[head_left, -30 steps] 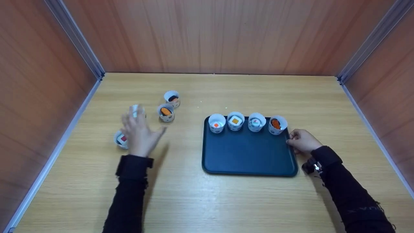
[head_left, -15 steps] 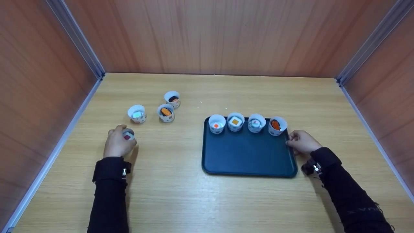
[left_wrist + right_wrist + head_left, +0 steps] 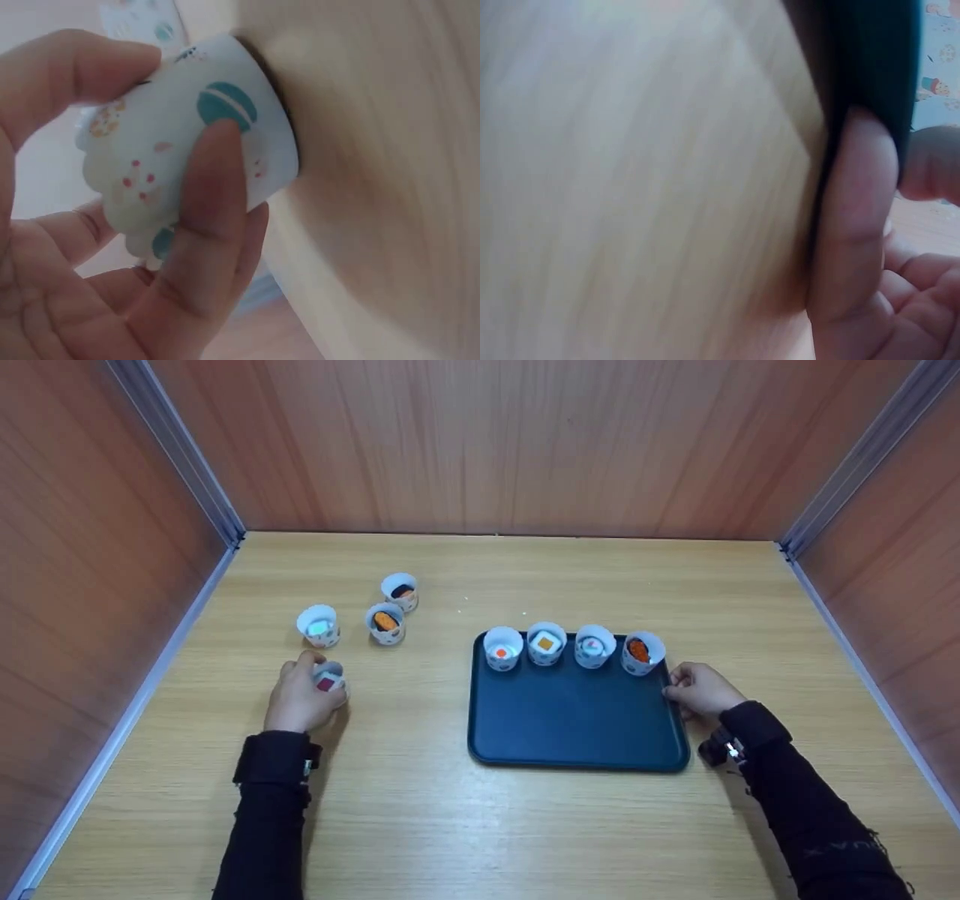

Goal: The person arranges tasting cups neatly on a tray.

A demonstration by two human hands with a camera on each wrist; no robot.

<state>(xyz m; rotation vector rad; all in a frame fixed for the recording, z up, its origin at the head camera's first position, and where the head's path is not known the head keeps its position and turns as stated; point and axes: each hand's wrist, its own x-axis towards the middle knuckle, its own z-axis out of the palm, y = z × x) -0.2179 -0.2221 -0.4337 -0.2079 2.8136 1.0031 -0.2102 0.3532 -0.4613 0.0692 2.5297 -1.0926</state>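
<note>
Moved slightly rightward, the cup [image 3: 169, 146] is pinched by the left hand [image 3: 298, 697], left of the tray [image 3: 577, 720] whose edge the right hand [image 3: 703, 688] pinches; carrying seems begun, next probably needing level motion.

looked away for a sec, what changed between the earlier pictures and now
The left hand, open a second ago, now grips the cup with the red square and has moved it right, toward the tray. The right hand still holds the tray's right edge; the other seven cups stayed put.
</note>
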